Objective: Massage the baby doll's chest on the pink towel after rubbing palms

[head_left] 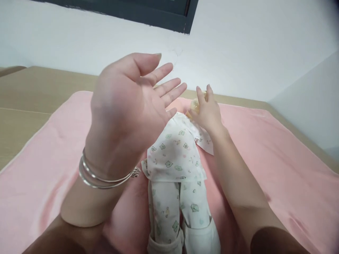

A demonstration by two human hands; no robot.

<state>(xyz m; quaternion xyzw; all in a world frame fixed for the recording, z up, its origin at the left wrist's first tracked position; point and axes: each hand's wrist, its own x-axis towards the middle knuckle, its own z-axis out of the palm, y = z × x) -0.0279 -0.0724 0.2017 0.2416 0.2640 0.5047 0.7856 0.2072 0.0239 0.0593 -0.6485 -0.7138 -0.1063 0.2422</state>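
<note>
My left hand (129, 98) is raised close to the camera, palm up, fingers spread, with nothing in it; silver bangles circle its wrist. Beyond it, my right hand (208, 111) reaches to the top end of a small clothed figure, its fingers around a yellowish bottle-like object (195, 105) that is partly hidden. The figure lies on a pink blanket (265, 148), in a white printed top (174, 151) and matching trousers (165, 208), with white covers on its feet (202, 238). Its head is hidden behind my hands.
Under the blanket is a wooden table (23, 91), its surface showing at the left and along the back. A white wall (238, 46) stands behind, with a dark frame (159, 21) at the top.
</note>
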